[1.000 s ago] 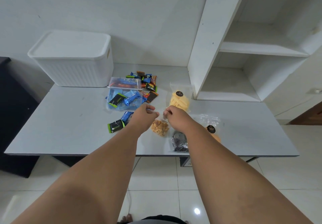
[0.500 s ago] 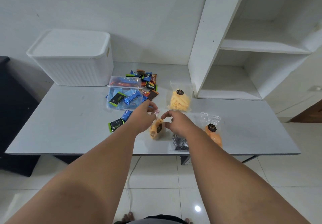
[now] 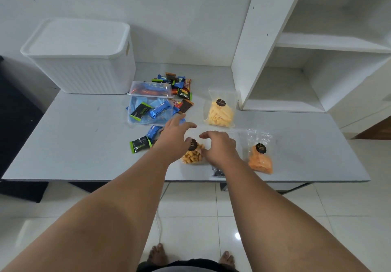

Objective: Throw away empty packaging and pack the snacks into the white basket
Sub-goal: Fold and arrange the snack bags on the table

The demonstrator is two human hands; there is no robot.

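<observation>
Step in hand: both hands are at the clear bag of small golden snacks (image 3: 193, 154), which sits between them at the near edge of the table (image 3: 69, 144); this looks like the gathering of one snack bag for packing.
Left hand (image 3: 174, 139): fingers spread and half curled over the bag's left side, thumb reaching forward; it touches the plastic, but whether it truly grips I cannot tell.
Right hand (image 3: 220, 146): fingers curled down onto the bag's right upper part, seemingly pinching the film; a firm hold is not certain.
Bag's lie: long axis runs away from the person, snacks bunched at the near end, the empty clear top and black round sticker toward the far end.
White basket (image 3: 82, 60): well beyond the left hand, far and to the left, its lid on.
Next move, as I judge it: close the hold on the bag and lift it; the lid must come off before anything goes in, so one hand needs to be free.
Other snacks: orange-chip bag (image 3: 260, 157) just right of the right hand; yellow-stick bag (image 3: 221, 113) beyond the right hand; dark packet (image 3: 218, 171) partly hidden under the right wrist.
Small wrapped bars: scattered beyond the left hand, around and in a clear lidded box (image 3: 150, 104).
Empty packaging: none that I can pick out for certain.
</observation>
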